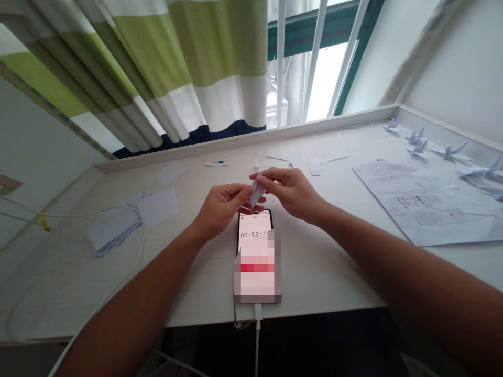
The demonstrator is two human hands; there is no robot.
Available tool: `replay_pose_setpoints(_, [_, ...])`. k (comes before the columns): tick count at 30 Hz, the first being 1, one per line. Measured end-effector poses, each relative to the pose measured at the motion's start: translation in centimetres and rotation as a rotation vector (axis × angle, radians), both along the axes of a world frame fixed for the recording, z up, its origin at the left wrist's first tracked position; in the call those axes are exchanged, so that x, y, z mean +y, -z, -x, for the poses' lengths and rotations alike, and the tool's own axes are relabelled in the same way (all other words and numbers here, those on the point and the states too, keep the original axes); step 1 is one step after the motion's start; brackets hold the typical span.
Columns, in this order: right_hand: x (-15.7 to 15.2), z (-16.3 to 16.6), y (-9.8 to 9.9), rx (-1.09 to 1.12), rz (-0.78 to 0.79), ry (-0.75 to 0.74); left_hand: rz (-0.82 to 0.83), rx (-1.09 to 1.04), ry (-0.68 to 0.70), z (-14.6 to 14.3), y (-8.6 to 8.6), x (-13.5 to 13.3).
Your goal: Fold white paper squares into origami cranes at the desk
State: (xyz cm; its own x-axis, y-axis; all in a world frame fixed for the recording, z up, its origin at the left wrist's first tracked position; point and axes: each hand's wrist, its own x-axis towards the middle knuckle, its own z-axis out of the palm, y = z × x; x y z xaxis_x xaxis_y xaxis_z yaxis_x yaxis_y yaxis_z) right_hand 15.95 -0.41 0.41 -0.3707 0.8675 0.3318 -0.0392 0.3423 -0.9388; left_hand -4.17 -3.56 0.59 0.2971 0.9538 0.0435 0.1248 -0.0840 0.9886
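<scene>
A small folded piece of white paper [257, 192] is held up between both hands, above the top end of a phone. My left hand [223, 207] pinches its lower left side between thumb and fingers. My right hand [291, 191] grips its upper right edge with thumb and forefinger. Parts of the paper are hidden behind the fingertips, and I cannot make out its exact folded shape. Just below the hands, the phone [255, 251] lies face up with a running time on its screen, plugged into a white cable.
At left lie a stack of white paper [113, 230] and a loose white cable [143, 225]. Paper scraps [315, 166] are scattered at the back. On the right are a printed sheet [428, 201] and several folded paper cranes [451, 151]. A curtain [220, 47] hangs behind the desk.
</scene>
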Motion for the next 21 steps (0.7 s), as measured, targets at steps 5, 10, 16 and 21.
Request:
replay_pose_setpoints(5, [-0.2,0.1,-0.2,0.016,0.018,0.027,-0.012,-0.053,-0.002,0.1,0.0,0.0])
replay_pose_setpoints(10, [-0.4,0.3,-0.3,0.063,0.021,0.072,0.014,-0.057,-0.014,0.1,0.0,-0.1])
replay_pose_setpoints(16, [-0.8,0.6,-0.4,0.072,-0.017,0.094,-0.054,-0.028,-0.089,0.0,-0.1,-0.3])
replay_pose_setpoints(21, [-1.0,0.6,-0.6,0.052,-0.001,0.064,-0.087,0.013,-0.142,-0.2,-0.8,-0.5])
